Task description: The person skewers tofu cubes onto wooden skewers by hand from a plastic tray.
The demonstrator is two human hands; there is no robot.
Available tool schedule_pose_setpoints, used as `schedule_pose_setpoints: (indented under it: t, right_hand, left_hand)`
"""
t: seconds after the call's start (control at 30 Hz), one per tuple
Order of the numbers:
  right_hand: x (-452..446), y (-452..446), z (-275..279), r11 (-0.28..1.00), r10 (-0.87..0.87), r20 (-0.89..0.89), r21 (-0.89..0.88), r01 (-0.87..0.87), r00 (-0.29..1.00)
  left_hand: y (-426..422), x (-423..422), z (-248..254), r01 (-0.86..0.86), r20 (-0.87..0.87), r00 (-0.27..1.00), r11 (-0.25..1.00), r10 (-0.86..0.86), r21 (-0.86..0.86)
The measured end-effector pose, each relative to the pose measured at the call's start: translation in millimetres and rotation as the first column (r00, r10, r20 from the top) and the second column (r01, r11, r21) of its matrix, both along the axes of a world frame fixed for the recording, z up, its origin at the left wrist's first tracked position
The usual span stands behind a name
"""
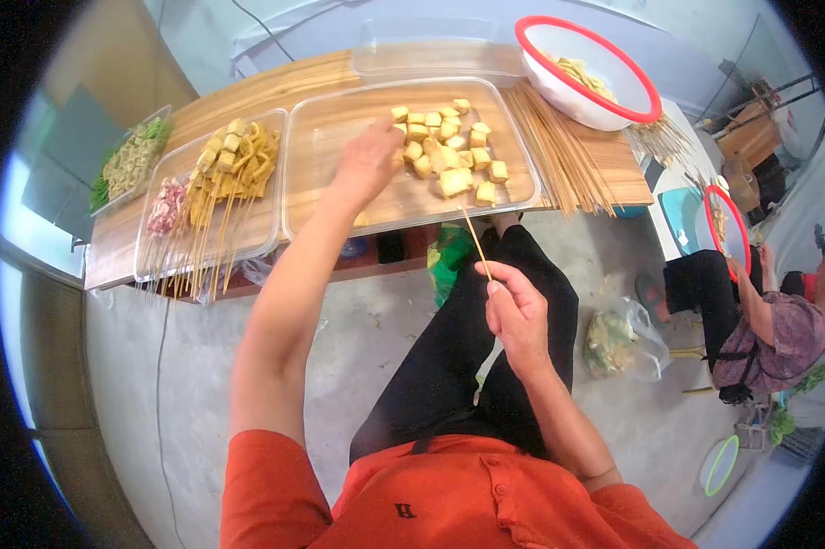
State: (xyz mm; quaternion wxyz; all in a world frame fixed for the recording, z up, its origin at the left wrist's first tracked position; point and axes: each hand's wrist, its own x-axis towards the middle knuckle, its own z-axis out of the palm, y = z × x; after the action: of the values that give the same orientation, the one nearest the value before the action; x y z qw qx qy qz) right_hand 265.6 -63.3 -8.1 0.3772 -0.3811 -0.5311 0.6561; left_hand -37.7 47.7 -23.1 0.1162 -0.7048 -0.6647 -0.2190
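Note:
My left hand [373,163] reaches over the clear plastic tray [330,215], its bent fingers closed at a tofu cube on the left side of a loose pile of yellow tofu cubes [449,157]. The fingertips are partly hidden. In front of the tray's near edge, my right hand [519,316] pinches a thin bamboo skewer [477,245] between thumb and fingers. The skewer points up and away, with its far end near the tray's rim. I see no food along its visible shaft.
Left is a tray of loaded skewers [213,206], beyond it a container of greens and pale pieces [133,160]. Bare skewers [563,151] lie to the right beside a red-rimmed bowl [591,69]. Another person [769,334] sits far right; a plastic bag [618,339] rests on the floor.

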Motion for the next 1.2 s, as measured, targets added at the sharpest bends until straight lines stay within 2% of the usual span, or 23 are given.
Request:
schedule_pose_setpoints:
  t: [0.03, 0.07, 0.1, 0.13, 0.17, 0.2, 0.23, 0.27, 0.3, 0.37, 0.47, 0.7, 0.9, 0.97, 1.2]
  right_hand:
    - [1.5, 0.1, 1.1, 1.0, -0.002, 0.004, 0.0, 0.002, 1.0]
    - [2.9, 0.1, 2.5, 1.0, -0.003, 0.002, -0.001, 0.003, 1.0]
    - [3.8, -0.1, 4.1, 1.0, -0.004, -0.001, -0.003, 0.004, 1.0]
    - [4.1, -1.0, 5.8, 1.0, -0.004, 0.001, -0.003, 0.004, 1.0]
    - [4.0, -2.2, 7.7, 1.0, 0.003, 0.005, -0.008, -0.003, 1.0]
    - [3.0, -2.5, 8.8, 1.0, 0.012, 0.008, -0.012, -0.011, 1.0]
    - [1.3, -3.1, 8.8, 1.0, 0.015, 0.007, -0.012, -0.014, 1.0]
    - [-0.6, -4.2, 8.8, 0.999, 0.035, 0.007, 0.003, -0.035, 0.999]
    - [-2.3, -5.2, 8.9, 0.998, 0.055, 0.008, 0.017, -0.055, 0.998]
    - [-5.0, -7.0, 10.0, 0.997, 0.07, 0.015, 0.019, -0.07, 0.997]
    - [-10.4, -8.7, 11.9, 0.996, 0.085, 0.021, 0.025, -0.085, 0.996]
    - [-22.6, -3.7, 16.5, 0.995, 0.091, 0.006, 0.032, -0.091, 0.996]
    - [-25.3, -3.2, 15.8, 0.995, 0.083, 0.032, 0.058, -0.085, 0.996]
    - [-25.2, -3.0, 15.5, 0.995, 0.081, 0.029, 0.059, -0.083, 0.996]
    - [-27.1, -2.8, 15.6, 0.996, 0.082, 0.024, 0.035, -0.082, 0.996]
  left_hand:
    - [-1.4, -0.2, 1.4, 0.027, 0.101, 0.994, 0.997, -0.034, 0.072]
    - [0.0, -2.3, 5.1, 0.029, 0.104, 0.994, 0.997, -0.036, 0.072]
    - [0.5, -3.3, 17.9, 0.004, 0.593, 0.804, 0.998, 0.033, -0.062]
    - [2.1, -6.0, 25.2, 0.05, 0.905, 0.396, 0.981, 0.154, -0.189]
    - [6.9, -14.7, 14.1, 0.162, 0.995, 0.097, 0.986, 0.019, -0.034]
    - [5.0, -16.4, 16.3, 0.159, 0.995, 0.097, 0.987, 0.018, -0.034]
    - [2.6, -18.5, 18.5, 0.23, 0.983, -0.181, 0.971, -0.022, 0.065]
    - [0.5, -20.1, 21.0, 0.272, 0.894, -0.446, 0.946, -0.04, 0.178]
    - [0.2, -22.2, 21.0, 0.271, 0.895, -0.445, 0.946, -0.04, 0.177]
    - [-0.5, -25.2, 19.4, 0.261, 0.816, -0.578, 0.945, -0.012, 0.199]
    - [0.3, -32.6, 15.4, 0.292, 0.761, -0.649, 0.922, -0.004, 0.253]
    - [-2.3, -19.8, 19.8, 0.27, 0.773, -0.633, 0.922, -0.048, 0.278]
    - [-2.3, -16.1, 20.1, 0.263, 0.758, -0.651, 0.924, -0.042, 0.278]
    - [-1.1, -16.6, 19.4, 0.25, 0.719, -0.694, 0.927, -0.029, 0.279]
    - [-2.1, -17.2, 21.2, 0.257, 0.719, -0.694, 0.923, -0.03, 0.286]
